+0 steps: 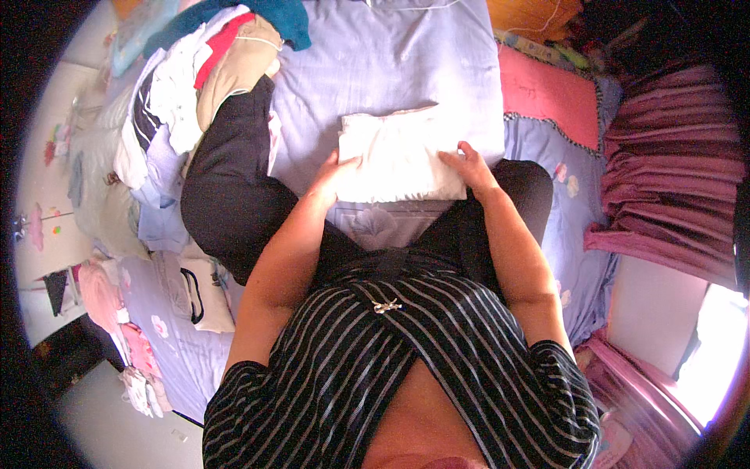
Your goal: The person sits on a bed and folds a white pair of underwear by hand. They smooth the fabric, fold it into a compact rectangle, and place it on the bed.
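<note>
A folded white cloth garment (401,155) lies before me between my knees, its near edge slightly ruffled. My left hand (340,176) grips its left edge, thumb on top and the other fingers hidden beneath. At the right edge, my right hand (471,170) has its thumb on the cloth and a finger raised; whether the fingers pinch it cannot be told. The garment rests on or just above a pale lavender sheet (381,64); the glare hides its folds.
A heap of clothes, with a white garment (176,94), beige trousers (240,64) and a teal cloth (293,23), lies at the upper left. A red pillow (548,94) is at the right, beside a mauve curtain (674,176). A cream bag (214,299) lies lower left.
</note>
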Motion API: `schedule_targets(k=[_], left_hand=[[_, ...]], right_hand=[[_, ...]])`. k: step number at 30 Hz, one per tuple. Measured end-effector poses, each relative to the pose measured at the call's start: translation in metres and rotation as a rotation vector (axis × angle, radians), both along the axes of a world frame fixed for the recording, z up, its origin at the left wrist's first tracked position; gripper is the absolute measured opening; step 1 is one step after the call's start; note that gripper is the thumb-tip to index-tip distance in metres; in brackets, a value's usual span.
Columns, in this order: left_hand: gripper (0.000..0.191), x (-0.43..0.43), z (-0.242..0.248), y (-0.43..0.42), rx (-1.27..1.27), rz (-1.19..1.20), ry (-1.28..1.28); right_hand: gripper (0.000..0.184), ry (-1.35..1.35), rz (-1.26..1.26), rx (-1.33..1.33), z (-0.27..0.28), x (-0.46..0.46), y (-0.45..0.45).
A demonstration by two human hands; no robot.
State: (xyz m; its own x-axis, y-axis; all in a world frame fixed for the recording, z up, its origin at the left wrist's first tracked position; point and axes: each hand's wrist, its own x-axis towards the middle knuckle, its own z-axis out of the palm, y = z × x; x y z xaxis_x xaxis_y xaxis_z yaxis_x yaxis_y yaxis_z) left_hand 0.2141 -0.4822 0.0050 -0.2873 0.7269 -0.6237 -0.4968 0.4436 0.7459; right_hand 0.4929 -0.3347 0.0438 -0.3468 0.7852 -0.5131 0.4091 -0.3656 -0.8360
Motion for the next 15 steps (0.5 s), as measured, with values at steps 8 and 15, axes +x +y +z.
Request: schedule_targets(k=[8,15], left_hand=[[0.046,-0.014,0.027,-0.003,0.254,0.120,0.107],[0.060,-0.017,0.008,0.004,-0.132,0.193,0.298]], right_hand=[[0.034,0.463,-0.091,-0.129,0.015,-0.010,0.007],[0.051,0.093,-0.103,0.321,-0.018,-0.033,0.006]])
